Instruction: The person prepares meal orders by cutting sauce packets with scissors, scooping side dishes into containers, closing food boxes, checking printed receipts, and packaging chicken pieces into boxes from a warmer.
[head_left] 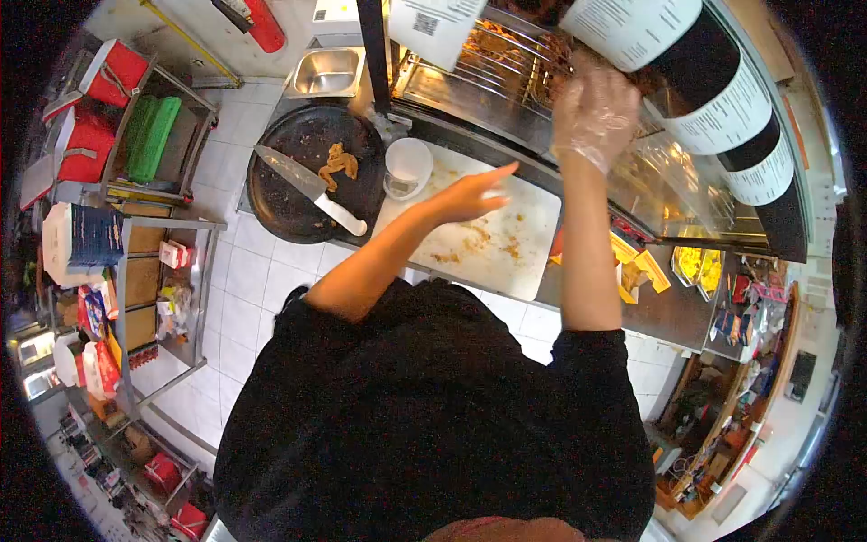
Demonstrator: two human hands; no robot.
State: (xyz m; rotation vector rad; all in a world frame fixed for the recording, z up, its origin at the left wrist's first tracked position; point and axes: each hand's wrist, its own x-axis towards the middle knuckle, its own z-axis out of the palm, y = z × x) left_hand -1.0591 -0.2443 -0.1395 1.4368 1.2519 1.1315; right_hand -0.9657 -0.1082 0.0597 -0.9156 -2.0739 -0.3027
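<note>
My left hand [470, 197] is bare and hovers over the white cutting board [524, 262], fingers stretched out, holding nothing. Brown scraps lie on the board below it. In a clear plastic glove, my right hand [598, 113] reaches into the lit food cabinet [506, 99], close to browned meat [555, 59] on a wire rack. Its fingertips are hidden, so I cannot make out whether it grips anything. Left of the board, a round dark tray [280, 212] holds a white-handled knife [312, 191] and a few pieces of cooked meat [338, 164]. A white tub [408, 163] stands at the board's corner.
Printed white sheets [637, 32] hang along the cabinet's upper side. Right of the board are yellow cartons [639, 269] and a metal pan of yellow food [697, 266]. A small steel sink [327, 72] sits behind the tray. Shelves with red boxes [90, 140] stand at left.
</note>
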